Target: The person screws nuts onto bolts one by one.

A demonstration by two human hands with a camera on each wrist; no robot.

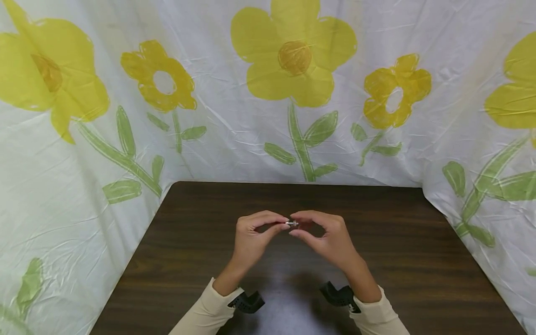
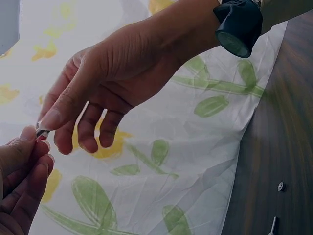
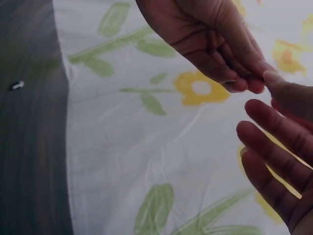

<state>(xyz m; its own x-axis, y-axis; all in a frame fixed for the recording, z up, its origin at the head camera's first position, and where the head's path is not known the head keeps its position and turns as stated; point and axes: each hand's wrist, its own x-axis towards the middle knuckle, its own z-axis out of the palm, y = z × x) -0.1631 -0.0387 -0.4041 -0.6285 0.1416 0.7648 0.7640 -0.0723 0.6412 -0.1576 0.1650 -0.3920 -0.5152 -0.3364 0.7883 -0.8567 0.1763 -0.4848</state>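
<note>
Both hands meet above the table around a small silver metal part (image 1: 294, 223), slim with a wider collar at its right end. My left hand (image 1: 252, 237) pinches its left end between thumb and index finger. The thumb and index finger of my right hand (image 1: 331, 235) curl round the collar end, from above and below. In the left wrist view, the right thumb lies against the metal part (image 2: 43, 132), and the other right fingers hang loosely curled. The right wrist view hides the part behind the fingertips.
The dark wooden table (image 1: 188, 260) lies below the hands. A small round metal piece (image 2: 281, 186) and a thin metal pin (image 2: 273, 226) lie on it, as does a small metal piece (image 3: 17, 85). A white flowered cloth (image 1: 226, 139) hangs behind and at both sides.
</note>
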